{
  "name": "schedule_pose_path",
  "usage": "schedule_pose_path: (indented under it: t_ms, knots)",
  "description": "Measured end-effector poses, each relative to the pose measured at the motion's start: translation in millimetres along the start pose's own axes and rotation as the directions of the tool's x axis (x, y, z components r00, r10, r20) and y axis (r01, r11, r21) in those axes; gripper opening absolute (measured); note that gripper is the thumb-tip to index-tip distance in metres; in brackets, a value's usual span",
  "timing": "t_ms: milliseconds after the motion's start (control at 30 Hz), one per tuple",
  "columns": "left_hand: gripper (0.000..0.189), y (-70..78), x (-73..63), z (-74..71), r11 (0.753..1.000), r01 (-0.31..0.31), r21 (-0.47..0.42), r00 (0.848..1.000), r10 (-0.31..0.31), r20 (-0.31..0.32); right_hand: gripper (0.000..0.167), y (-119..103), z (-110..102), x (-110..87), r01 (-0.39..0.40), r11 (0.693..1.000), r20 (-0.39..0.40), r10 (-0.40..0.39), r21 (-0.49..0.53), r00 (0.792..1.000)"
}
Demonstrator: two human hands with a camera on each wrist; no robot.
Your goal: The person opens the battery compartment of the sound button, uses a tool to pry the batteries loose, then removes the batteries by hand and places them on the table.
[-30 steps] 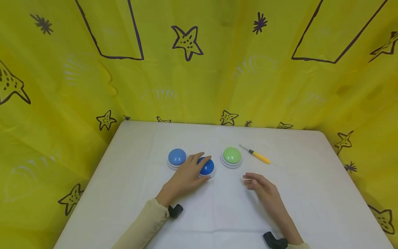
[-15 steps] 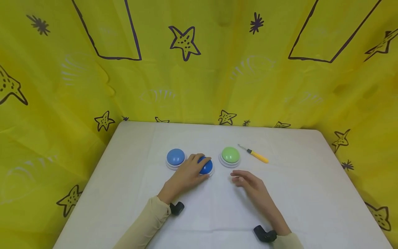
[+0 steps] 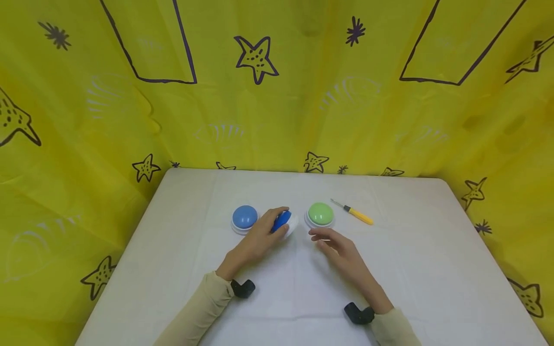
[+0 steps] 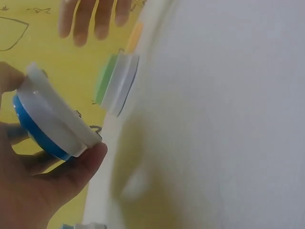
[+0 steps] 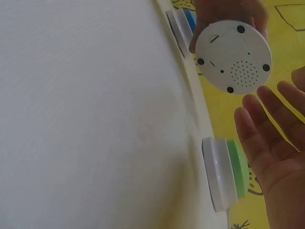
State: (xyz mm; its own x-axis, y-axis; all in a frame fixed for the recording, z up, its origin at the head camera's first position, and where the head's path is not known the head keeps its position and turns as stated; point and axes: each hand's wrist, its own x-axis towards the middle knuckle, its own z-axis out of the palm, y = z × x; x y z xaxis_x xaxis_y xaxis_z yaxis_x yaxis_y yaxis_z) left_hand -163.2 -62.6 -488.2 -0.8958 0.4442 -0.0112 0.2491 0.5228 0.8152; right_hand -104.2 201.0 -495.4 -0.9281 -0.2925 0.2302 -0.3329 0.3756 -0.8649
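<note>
My left hand (image 3: 256,236) grips a dark blue push button with a white round base (image 4: 55,112) by its edge, raised and tilted. Its underside (image 5: 233,57) faces the right wrist camera and shows speaker holes, small dark round spots and a cover outline. My right hand (image 3: 342,252) hovers to the right of it with fingers apart and slightly bent, holding nothing. Just beyond those fingers a green push button (image 3: 321,214) sits on the table. A lighter blue push button (image 3: 245,217) stands left of my left hand, its base partly covered in the head view.
A screwdriver (image 3: 360,216) with a yellow and black handle lies right of the green button. The table (image 3: 411,269) has a white cover, and a yellow patterned curtain (image 3: 277,120) hangs along its back and sides. Each wrist wears a black camera mount (image 3: 360,314).
My left hand has lifted the dark blue button off the table and tipped it so its base turns toward the right. My right hand has moved left, closer to it.
</note>
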Motion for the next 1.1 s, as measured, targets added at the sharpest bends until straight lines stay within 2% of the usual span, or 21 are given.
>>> schedule_pose_path:
  t_ms: [167, 300, 433, 600, 700, 833, 967, 1033, 1100]
  knots:
    - [0.050, 1.9, -0.8, 1.6, 0.987, 0.020, -0.158, 1.000, -0.019, 0.007, 0.031, -7, 4, 10.4, 0.093, 0.995, -0.013, -0.094, -0.046, 0.996]
    - [0.048, 5.4, -0.7, 1.9, 0.968, 0.036, -0.248, 0.999, -0.031, 0.024, 0.032, -9, 7, 18.3, 0.184, 0.979, -0.029, -0.187, -0.085, 0.982]
    - [0.050, 9.4, -1.0, 1.9, 0.942, 0.041, -0.332, 0.999, -0.026, 0.048, 0.035, -12, 10, 23.9, 0.279, 0.955, -0.050, -0.285, -0.101, 0.957]
    - [0.055, 10.8, -0.8, 2.9, 0.915, 0.041, -0.401, 0.997, -0.015, 0.070, 0.039, -18, 15, 30.3, 0.392, 0.911, -0.069, -0.402, -0.129, 0.913]
    - [0.060, 11.4, -0.3, 3.3, 0.876, 0.045, -0.481, 0.995, 0.002, 0.095, 0.039, -22, 18, 32.8, 0.422, 0.893, -0.061, -0.435, -0.155, 0.898]
    - [0.064, 11.9, -0.6, 3.2, 0.792, 0.070, -0.606, 0.990, 0.018, 0.137, 0.041, -24, 22, 34.1, 0.434, 0.880, -0.055, -0.452, -0.193, 0.890]
    - [0.062, 11.8, -1.2, 4.3, 0.716, 0.086, -0.692, 0.988, 0.030, 0.154, 0.043, -25, 25, 33.6, 0.425, 0.873, -0.058, -0.450, -0.240, 0.891]
    - [0.062, 12.1, -1.7, 5.1, 0.692, 0.094, -0.716, 0.987, 0.030, 0.158, 0.042, -27, 26, 33.2, 0.414, 0.872, -0.057, -0.442, -0.260, 0.895]
    - [0.062, 12.7, -2.5, 5.6, 0.679, 0.104, -0.727, 0.987, 0.021, 0.162, 0.042, -28, 26, 33.0, 0.410, 0.868, -0.056, -0.441, -0.279, 0.896]
